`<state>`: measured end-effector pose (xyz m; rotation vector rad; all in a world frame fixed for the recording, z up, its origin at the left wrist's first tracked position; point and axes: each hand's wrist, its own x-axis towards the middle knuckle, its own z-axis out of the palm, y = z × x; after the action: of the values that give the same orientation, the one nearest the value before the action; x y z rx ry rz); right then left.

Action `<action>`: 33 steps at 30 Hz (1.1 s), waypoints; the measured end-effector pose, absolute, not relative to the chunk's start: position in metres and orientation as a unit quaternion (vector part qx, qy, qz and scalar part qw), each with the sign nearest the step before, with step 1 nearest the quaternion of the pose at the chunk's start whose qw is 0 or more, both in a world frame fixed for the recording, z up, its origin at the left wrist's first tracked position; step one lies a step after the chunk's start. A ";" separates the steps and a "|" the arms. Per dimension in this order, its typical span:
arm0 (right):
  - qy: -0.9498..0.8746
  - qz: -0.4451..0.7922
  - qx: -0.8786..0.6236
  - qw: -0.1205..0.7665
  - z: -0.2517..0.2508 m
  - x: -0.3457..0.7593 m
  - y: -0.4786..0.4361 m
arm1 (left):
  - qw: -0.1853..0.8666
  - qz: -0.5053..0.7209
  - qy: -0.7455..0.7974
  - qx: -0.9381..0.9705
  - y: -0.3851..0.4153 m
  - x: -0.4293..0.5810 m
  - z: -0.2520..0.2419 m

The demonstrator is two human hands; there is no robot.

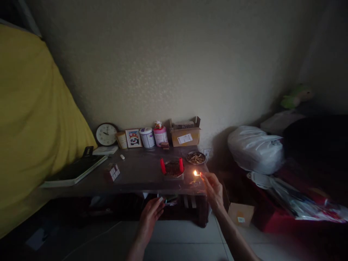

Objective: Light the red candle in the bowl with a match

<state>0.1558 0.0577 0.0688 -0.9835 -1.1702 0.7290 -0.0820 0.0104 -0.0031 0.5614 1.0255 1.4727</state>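
My right hand (213,188) pinches a lit match (197,173), its flame burning just right of a round tray (173,169) on the low dark table (141,174). Two red candles (162,166) stand on that tray, one at each side. Below the table's front edge, my left hand (150,214) holds a small box that looks like a matchbox (161,199). A dish of spent matches (195,157) sits behind the flame.
A clock (106,134), a framed picture (133,138), two tubs (147,137) and a cardboard box (185,135) line the wall. A laptop (74,170) and a cube puzzle (114,172) lie at left. White bag (254,148) and small box (240,214) are at right.
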 end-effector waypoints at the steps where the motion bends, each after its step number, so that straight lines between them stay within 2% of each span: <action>1: -0.524 0.318 -0.434 0.661 0.068 0.155 0.060 | 0.589 0.633 0.440 0.241 0.010 -0.082 -0.002; 14: -0.556 0.280 -0.395 0.676 0.079 0.141 0.091 | 0.592 0.624 0.444 0.249 0.010 -0.079 -0.001; 27: -0.533 0.358 -0.355 0.679 0.091 0.124 0.110 | 0.596 0.622 0.444 0.246 0.013 -0.080 -0.008; 33: -0.522 0.354 -0.349 0.693 0.095 0.117 0.119 | 0.600 0.617 0.447 0.243 0.017 -0.081 -0.017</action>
<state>0.1173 0.1193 0.0953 -0.7784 -1.1659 0.7896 -0.0814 0.0170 -0.0169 0.5634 1.0362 1.4300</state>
